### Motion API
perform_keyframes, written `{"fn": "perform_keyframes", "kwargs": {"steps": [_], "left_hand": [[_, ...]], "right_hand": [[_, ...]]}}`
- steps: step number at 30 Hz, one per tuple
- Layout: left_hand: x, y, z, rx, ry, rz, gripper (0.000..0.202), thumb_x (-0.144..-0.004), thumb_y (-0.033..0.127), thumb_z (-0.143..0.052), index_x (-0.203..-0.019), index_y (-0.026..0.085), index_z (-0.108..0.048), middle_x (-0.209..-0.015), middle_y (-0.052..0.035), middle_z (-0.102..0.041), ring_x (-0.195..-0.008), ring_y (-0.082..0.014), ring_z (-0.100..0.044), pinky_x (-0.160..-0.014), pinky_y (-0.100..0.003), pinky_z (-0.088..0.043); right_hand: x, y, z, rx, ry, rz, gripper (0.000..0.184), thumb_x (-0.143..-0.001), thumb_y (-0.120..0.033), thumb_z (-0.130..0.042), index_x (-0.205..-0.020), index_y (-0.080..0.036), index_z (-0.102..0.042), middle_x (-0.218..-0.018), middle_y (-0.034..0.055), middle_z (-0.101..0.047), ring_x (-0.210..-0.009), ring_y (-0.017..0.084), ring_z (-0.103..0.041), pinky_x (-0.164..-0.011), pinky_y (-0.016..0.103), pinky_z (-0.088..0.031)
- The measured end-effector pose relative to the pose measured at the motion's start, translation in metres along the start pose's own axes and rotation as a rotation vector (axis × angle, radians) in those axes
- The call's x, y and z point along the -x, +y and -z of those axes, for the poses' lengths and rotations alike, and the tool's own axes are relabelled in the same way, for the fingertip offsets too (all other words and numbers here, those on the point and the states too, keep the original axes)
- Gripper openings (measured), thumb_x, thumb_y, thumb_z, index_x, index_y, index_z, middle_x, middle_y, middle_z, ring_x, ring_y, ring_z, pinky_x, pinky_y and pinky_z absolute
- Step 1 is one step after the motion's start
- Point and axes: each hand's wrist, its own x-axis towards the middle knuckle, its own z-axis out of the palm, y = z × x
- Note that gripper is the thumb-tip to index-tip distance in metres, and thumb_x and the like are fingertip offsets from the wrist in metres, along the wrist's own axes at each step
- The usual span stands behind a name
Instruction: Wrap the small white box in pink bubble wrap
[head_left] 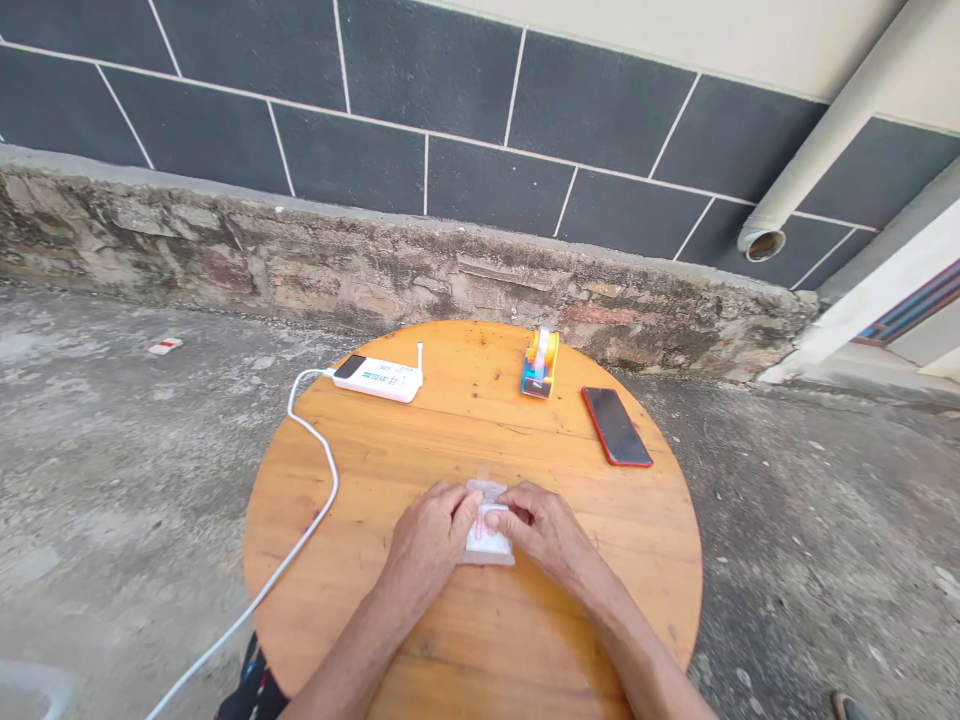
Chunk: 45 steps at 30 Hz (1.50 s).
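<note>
A small white packet (pixel 489 540) in a translucent wrapper lies on the round wooden table, close to its near side. A pinkish-red mark shows on it, and a clear strip that looks like tape sticks out beyond its far edge. My left hand (pixel 433 530) grips the packet's left side with fingers bent and thumb on top. From the right, my right hand (pixel 546 530) has its thumb laid over the packet and its fingers curled at the far right corner. Parts of both upper edges are hidden under my fingers.
On the wooden table (pixel 360 480) stand a white device (pixel 379 379) with a cable (pixel 328 490) running off the left edge, a yellow-and-blue tape dispenser (pixel 540 365) and a red-edged phone (pixel 616 427). Behind is a stone-based wall (pixel 337 270) with a drainpipe (pixel 810 145).
</note>
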Motion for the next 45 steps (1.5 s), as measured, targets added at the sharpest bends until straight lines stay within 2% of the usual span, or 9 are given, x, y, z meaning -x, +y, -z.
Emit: {"fn": "perform_keyframes", "kwargs": {"steps": [3, 7, 9, 14, 21, 27, 30, 36, 45], "left_hand": [[0.008, -0.001, 0.006, 0.078, -0.017, -0.043, 0.043, -0.096, 0.034, -0.03, -0.075, 0.019, -0.064, -0.079, -0.0045, -0.065, -0.076, -0.0191, -0.061, -0.069, -0.03, -0.046], [0.034, -0.005, 0.011, 0.267, 0.071, -0.086, 0.033, -0.096, 0.032, -0.033, -0.11, 0.02, -0.061, -0.105, -0.0072, -0.065, -0.098, -0.0197, -0.06, -0.084, -0.032, -0.049], [0.048, -0.008, 0.008, 0.258, 0.124, -0.113, 0.03, -0.094, 0.031, -0.041, -0.118, 0.021, -0.056, -0.114, -0.0086, -0.061, -0.101, -0.0208, -0.059, -0.08, -0.032, -0.052], [0.07, -0.013, -0.008, 0.153, 0.259, -0.296, 0.03, -0.088, 0.024, -0.053, -0.118, 0.023, -0.057, -0.119, -0.0098, -0.058, -0.111, -0.0232, -0.055, -0.09, -0.035, -0.051], [0.07, -0.015, -0.018, 0.176, 0.39, -0.36, 0.026, -0.086, 0.018, -0.055, -0.111, 0.022, -0.06, -0.108, -0.0088, -0.063, -0.099, -0.0209, -0.061, -0.082, -0.032, -0.055], [0.067, -0.012, -0.019, 0.211, 0.397, -0.346, 0.022, -0.085, 0.017, -0.055, -0.106, 0.022, -0.061, -0.104, -0.0087, -0.063, -0.097, -0.0207, -0.062, -0.081, -0.033, -0.055], [0.066, -0.012, -0.018, 0.221, 0.405, -0.351, 0.022, -0.085, 0.017, -0.055, -0.106, 0.022, -0.061, -0.103, -0.0091, -0.063, -0.096, -0.021, -0.062, -0.081, -0.033, -0.055], [0.066, -0.013, -0.019, 0.241, 0.414, -0.365, 0.024, -0.083, 0.014, -0.056, -0.105, 0.02, -0.061, -0.102, -0.0097, -0.062, -0.096, -0.0206, -0.061, -0.081, -0.032, -0.055], [0.066, -0.012, -0.018, 0.258, 0.395, -0.353, 0.02, -0.084, 0.016, -0.055, -0.103, 0.021, -0.062, -0.101, -0.0091, -0.063, -0.094, -0.0208, -0.062, -0.08, -0.033, -0.055]], "right_hand": [[0.007, 0.001, -0.003, -0.04, -0.011, 0.022, 0.028, -0.09, -0.043, -0.054, -0.086, -0.021, -0.07, -0.076, 0.0006, -0.061, -0.068, 0.014, -0.054, -0.061, 0.024, -0.036], [0.018, 0.0, -0.006, -0.072, -0.011, 0.004, 0.03, -0.09, -0.045, -0.055, -0.088, -0.021, -0.071, -0.079, 0.0019, -0.063, -0.071, 0.015, -0.056, -0.063, 0.024, -0.039], [0.022, -0.003, -0.007, -0.064, -0.015, 0.004, 0.031, -0.089, -0.047, -0.055, -0.086, -0.02, -0.072, -0.078, 0.0022, -0.063, -0.07, 0.015, -0.056, -0.063, 0.025, -0.039], [0.029, -0.012, -0.013, -0.069, -0.033, 0.045, 0.026, -0.091, -0.042, -0.055, -0.088, -0.022, -0.071, -0.079, 0.0014, -0.063, -0.072, 0.015, -0.057, -0.065, 0.025, -0.04], [0.029, -0.012, -0.01, -0.146, -0.02, 0.044, 0.032, -0.095, -0.041, -0.045, -0.089, -0.02, -0.069, -0.085, 0.0023, -0.067, -0.077, 0.016, -0.06, -0.068, 0.025, -0.042], [0.005, 0.005, -0.008, -0.037, 0.099, -0.126, 0.028, -0.092, -0.033, -0.042, -0.091, -0.019, -0.066, -0.074, 0.0021, -0.066, -0.069, 0.018, -0.06, -0.064, 0.027, -0.042], [-0.004, 0.004, -0.013, -0.019, 0.064, -0.102, 0.026, -0.091, -0.03, -0.042, -0.093, -0.02, -0.066, -0.08, 0.0025, -0.068, -0.074, 0.018, -0.061, -0.067, 0.026, -0.041], [-0.013, -0.007, -0.017, 0.042, -0.001, -0.111, 0.033, -0.091, -0.03, -0.039, -0.065, -0.019, -0.057, -0.061, -0.0008, -0.057, -0.059, 0.013, -0.05, -0.056, 0.023, -0.032], [-0.021, -0.013, -0.017, -0.031, -0.063, -0.159, 0.035, -0.083, -0.034, -0.051, -0.052, -0.019, -0.048, -0.05, -0.0047, -0.042, -0.05, 0.01, -0.036, -0.048, 0.023, -0.024]]}}
